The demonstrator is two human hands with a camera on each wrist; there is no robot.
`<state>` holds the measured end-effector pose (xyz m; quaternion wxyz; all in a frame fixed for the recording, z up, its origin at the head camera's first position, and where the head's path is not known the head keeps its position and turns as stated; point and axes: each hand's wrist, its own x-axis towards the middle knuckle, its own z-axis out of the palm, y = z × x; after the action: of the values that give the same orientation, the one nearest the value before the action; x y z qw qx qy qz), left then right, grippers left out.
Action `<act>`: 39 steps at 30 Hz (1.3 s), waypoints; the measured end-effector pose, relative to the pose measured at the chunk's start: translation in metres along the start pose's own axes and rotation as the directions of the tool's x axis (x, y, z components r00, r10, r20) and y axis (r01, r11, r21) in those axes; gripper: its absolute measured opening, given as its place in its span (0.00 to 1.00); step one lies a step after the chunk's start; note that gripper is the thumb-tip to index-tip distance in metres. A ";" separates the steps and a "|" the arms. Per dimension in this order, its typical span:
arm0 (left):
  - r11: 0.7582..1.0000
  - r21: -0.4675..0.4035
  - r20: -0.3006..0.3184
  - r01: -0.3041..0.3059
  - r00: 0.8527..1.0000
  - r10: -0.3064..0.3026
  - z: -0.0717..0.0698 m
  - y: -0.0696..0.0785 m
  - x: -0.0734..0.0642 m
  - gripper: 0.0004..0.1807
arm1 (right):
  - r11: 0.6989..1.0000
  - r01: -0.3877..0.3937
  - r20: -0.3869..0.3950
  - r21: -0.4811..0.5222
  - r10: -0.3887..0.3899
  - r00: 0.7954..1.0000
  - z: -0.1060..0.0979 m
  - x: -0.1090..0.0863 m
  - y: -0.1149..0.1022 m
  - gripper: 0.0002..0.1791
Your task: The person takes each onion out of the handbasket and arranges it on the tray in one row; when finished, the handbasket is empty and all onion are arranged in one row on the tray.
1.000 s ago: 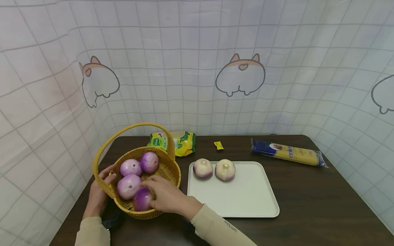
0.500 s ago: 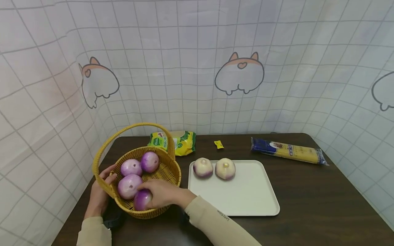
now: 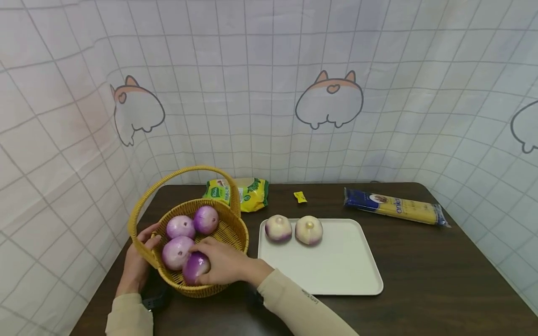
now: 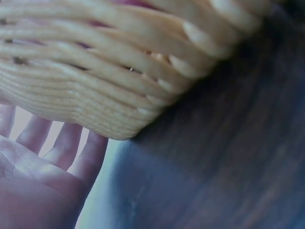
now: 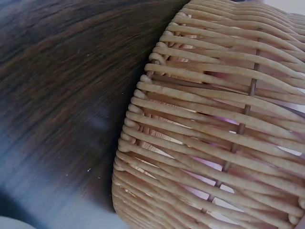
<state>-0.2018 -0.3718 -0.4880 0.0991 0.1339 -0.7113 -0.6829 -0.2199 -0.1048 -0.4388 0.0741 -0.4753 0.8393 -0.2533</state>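
Honestly, not much is changing over this last second: the right hand (image 3: 222, 261) is settling a bit more snugly around the front purple onion (image 3: 194, 268), thumb on the near side, fingers over the far side, while that onion is sitting in the wicker basket (image 3: 193, 292) by its near edge. So that grip is holding the onion, though I'm not able to tell whether it's taking any weight. Meanwhile the left hand (image 3: 135, 261) is staying at the basket's left side, fingers reaching fairly straight against the weave, so it's looking more like steadying than clenching. Three other purple onions (image 3: 176, 253) are lying in the basket too, and none of them are shifting. Two paler onions (image 3: 308, 230) are resting next to each other along the back of the white tray (image 3: 328, 275), same as before. I'm reading that as the count holding: four in the basket, two on the tray. Some packets (image 3: 252, 193) are just lying along the back of the table (image 3: 420, 261).
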 end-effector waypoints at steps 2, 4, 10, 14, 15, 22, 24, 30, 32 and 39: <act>1.000 0.002 0.003 0.007 1.000 -0.007 -0.001 0.000 0.000 0.29 | 1.000 0.006 -0.022 0.018 -0.006 1.000 -0.001 -0.001 0.000 0.39; 1.000 0.009 0.006 0.015 1.000 -0.015 -0.001 0.000 0.000 0.29 | 0.999 0.015 -0.041 0.037 -0.014 0.999 -0.002 -0.003 0.001 0.40; 1.000 0.022 0.006 0.013 1.000 -0.013 -0.002 0.002 0.000 0.30 | 0.993 0.046 -0.113 0.108 -0.034 0.993 -0.004 -0.009 0.001 0.42; 0.999 0.029 0.001 0.020 1.000 -0.020 -0.001 0.002 0.000 0.30 | 0.988 0.052 -0.165 0.143 -0.028 0.986 -0.005 -0.013 0.003 0.41; 0.999 0.030 -0.001 0.020 1.000 -0.020 -0.001 0.003 0.001 0.30 | 0.988 0.051 -0.176 0.146 -0.025 0.984 -0.005 -0.015 0.003 0.41; 0.999 0.040 -0.007 0.020 1.000 -0.020 -0.001 0.002 -0.001 0.30 | 0.983 0.025 -0.183 0.180 0.009 0.983 -0.007 -0.021 0.004 0.45; 0.999 0.038 -0.007 0.019 1.000 -0.019 0.000 0.002 -0.001 0.30 | 0.984 0.019 -0.173 0.176 0.012 0.985 -0.008 -0.022 0.004 0.47; 0.999 0.034 -0.007 0.016 1.000 -0.016 0.000 0.003 -0.001 0.29 | 0.990 0.011 -0.140 0.141 0.009 0.990 -0.009 -0.023 0.004 0.44; 0.999 0.035 -0.009 0.021 1.000 -0.021 0.000 0.003 0.000 0.29 | 0.988 0.008 -0.132 0.152 0.012 0.991 -0.010 -0.023 0.004 0.44; 0.999 0.036 -0.004 0.032 0.999 -0.032 -0.001 0.003 0.001 0.30 | 0.981 0.018 -0.151 0.195 0.012 0.988 -0.013 -0.027 0.007 0.42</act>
<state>-0.2020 -0.3731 -0.4853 0.0870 0.1481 -0.7210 -0.6713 -0.2156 -0.0749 -0.4344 0.0560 -0.4462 0.8129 -0.3701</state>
